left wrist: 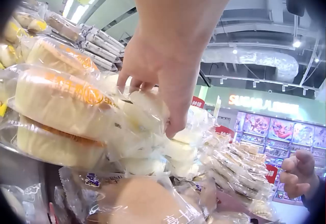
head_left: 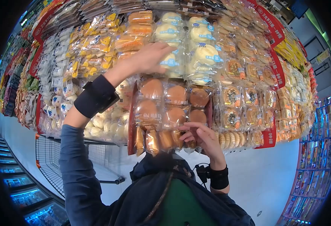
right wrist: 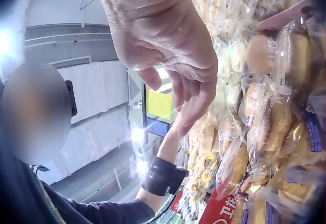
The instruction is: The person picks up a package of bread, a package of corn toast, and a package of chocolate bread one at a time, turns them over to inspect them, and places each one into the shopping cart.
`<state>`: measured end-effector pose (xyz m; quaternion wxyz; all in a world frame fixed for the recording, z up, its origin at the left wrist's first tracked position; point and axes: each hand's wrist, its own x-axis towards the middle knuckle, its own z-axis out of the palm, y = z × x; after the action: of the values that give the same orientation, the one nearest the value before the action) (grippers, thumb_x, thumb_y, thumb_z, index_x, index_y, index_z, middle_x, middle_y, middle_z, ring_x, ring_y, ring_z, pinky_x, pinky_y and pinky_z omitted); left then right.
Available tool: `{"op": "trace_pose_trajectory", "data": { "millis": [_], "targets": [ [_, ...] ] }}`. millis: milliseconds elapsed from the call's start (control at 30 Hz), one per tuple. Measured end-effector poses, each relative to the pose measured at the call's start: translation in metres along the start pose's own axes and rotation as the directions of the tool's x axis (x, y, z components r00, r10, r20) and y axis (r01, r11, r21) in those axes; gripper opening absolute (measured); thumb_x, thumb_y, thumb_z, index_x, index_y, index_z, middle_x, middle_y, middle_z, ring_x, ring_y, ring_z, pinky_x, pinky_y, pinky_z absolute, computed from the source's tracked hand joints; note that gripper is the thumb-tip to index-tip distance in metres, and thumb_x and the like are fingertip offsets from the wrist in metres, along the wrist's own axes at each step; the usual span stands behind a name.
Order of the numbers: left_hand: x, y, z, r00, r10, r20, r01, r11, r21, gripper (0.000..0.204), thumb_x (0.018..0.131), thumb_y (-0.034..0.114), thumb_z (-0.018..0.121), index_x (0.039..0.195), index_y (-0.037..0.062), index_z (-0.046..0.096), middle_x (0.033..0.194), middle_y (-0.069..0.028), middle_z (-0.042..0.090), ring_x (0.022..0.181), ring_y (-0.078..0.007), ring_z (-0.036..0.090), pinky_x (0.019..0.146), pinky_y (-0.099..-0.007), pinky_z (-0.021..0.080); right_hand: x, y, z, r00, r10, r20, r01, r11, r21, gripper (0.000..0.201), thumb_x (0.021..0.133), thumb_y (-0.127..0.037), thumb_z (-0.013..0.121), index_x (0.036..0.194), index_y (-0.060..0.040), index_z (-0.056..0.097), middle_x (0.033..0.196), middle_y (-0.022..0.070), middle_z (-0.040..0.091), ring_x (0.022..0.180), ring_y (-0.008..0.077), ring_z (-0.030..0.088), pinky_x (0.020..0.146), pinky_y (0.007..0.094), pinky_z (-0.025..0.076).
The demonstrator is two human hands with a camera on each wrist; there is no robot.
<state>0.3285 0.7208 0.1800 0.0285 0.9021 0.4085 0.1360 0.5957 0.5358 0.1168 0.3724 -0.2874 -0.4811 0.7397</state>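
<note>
Left hand (head_left: 148, 59) is gripping pale wrapped bun (head_left: 170, 61) under its palm, row (head_left: 170, 28) running crosswise to fingers; right hand (head_left: 207, 141), loosely open, is hovering beside brown cakes (head_left: 174, 116).

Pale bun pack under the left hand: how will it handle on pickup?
The pale bun pack looks loosely wrapped and glossy, so it may slip. Its puffy, rounded look suggests it's light for its size and likely to dent if the left hand squeezes hard.

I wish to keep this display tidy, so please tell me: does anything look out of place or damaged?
One small oddity: the front cake packs stand on edge, while the brown-topped packs behind them lie flat. I see no spill or tear.
</note>
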Motion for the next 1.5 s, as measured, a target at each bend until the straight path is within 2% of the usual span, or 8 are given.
{"op": "trace_pose_trajectory", "data": {
  "millis": [100,200,400,600,700,900,1000,1500],
  "targets": [
    [0.004,-0.006,0.007,0.984,0.109,-0.139,-0.101,0.993,0.059,0.07,0.074,0.021,0.068,0.135,0.0128,0.037,0.126,-0.0112,0.045,0.115,-0.031,0.044,0.093,-0.0411,0.039,0.002,0.003,-0.001,1.0,0.001,-0.003,-0.001,1.0,-0.012,0.039,0.096,-0.024,0.041,0.124,0.003,0.046,0.118,0.0149,0.056,0.096,0.0193,0.061,0.083,0.0295,0.048],
    [0.004,-0.004,0.013,0.958,0.15,-0.243,-0.097,0.971,0.219,0.064,0.075,0.022,0.067,0.133,0.0146,0.04,0.125,-0.0108,0.046,0.116,-0.0289,0.043,0.095,-0.0406,0.037,0.003,0.003,-0.002,1.0,0.005,-0.007,-0.005,1.0,-0.028,0.038,0.096,-0.023,0.041,0.124,0.0026,0.047,0.117,0.0146,0.057,0.095,0.019,0.061,0.083,0.029,0.048],
    [0.006,-0.007,0.02,0.968,0.133,-0.214,-0.043,0.924,0.379,0.066,0.078,0.028,0.065,0.136,0.0194,0.035,0.13,-0.01,0.042,0.117,-0.0279,0.042,0.093,-0.0404,0.038,0.005,0.004,-0.002,1.0,0.007,-0.01,-0.007,1.0,-0.021,0.036,0.096,-0.022,0.041,0.123,0.0017,0.048,0.116,0.0142,0.057,0.095,0.0183,0.061,0.082,0.0279,0.048],
    [-0.002,0.002,0.033,0.931,0.192,-0.31,-0.045,0.905,0.424,0.06,0.083,0.042,0.057,0.128,0.006,0.043,0.122,-0.0146,0.046,0.113,-0.0271,0.044,0.086,-0.0397,0.041,0.005,0.005,0.0,1.0,0.015,-0.015,-0.015,0.999,-0.033,0.036,0.096,-0.021,0.04,0.122,0.0019,0.049,0.115,0.0134,0.058,0.094,0.0184,0.062,0.082,0.0278,0.048],
    [-0.003,0.007,0.034,0.936,0.167,-0.311,-0.028,0.913,0.407,0.057,0.086,0.045,0.051,0.126,0.0046,0.044,0.12,-0.0148,0.048,0.11,-0.0271,0.046,0.085,-0.0392,0.042,0.003,0.006,0.0,1.0,0.016,-0.023,-0.017,0.999,-0.029,0.035,0.096,-0.021,0.04,0.122,0.002,0.049,0.116,0.0131,0.058,0.094,0.0184,0.062,0.082,0.0278,0.048],
    [0.003,0.0,0.037,0.89,0.243,-0.386,-0.064,0.905,0.422,0.051,0.088,0.044,0.049,0.125,0.0085,0.046,0.115,-0.0133,0.05,0.104,-0.027,0.049,0.084,-0.0382,0.042,0.004,0.008,0.001,1.0,0.014,-0.02,-0.014,0.999,-0.044,0.036,0.096,-0.021,0.041,0.121,0.0025,0.048,0.115,0.013,0.058,0.094,0.0183,0.062,0.082,0.0275,0.048],
    [0.005,-0.004,0.037,0.938,0.169,-0.302,-0.048,0.928,0.369,0.051,0.089,0.043,0.047,0.129,0.0111,0.042,0.124,-0.0135,0.046,0.109,-0.0297,0.046,0.09,-0.0413,0.039,0.004,0.008,0.004,1.0,0.019,-0.022,-0.02,0.999,-0.044,0.035,0.096,-0.022,0.04,0.121,0.0024,0.049,0.115,0.0131,0.058,0.094,0.0183,0.062,0.082,0.0274,0.048],
    [0.004,0.005,0.038,0.932,0.127,-0.34,0.019,0.918,0.396,0.054,0.087,0.045,0.049,0.129,0.0108,0.042,0.124,-0.0128,0.045,0.11,-0.0286,0.045,0.092,-0.0402,0.038,-0.004,0.013,0.005,0.999,0.032,-0.027,-0.032,0.999,-0.018,0.033,0.096,-0.021,0.041,0.12,0.0008,0.049,0.114,0.0106,0.059,0.094,0.0175,0.062,0.083,0.0269,0.048]
  ]
}}
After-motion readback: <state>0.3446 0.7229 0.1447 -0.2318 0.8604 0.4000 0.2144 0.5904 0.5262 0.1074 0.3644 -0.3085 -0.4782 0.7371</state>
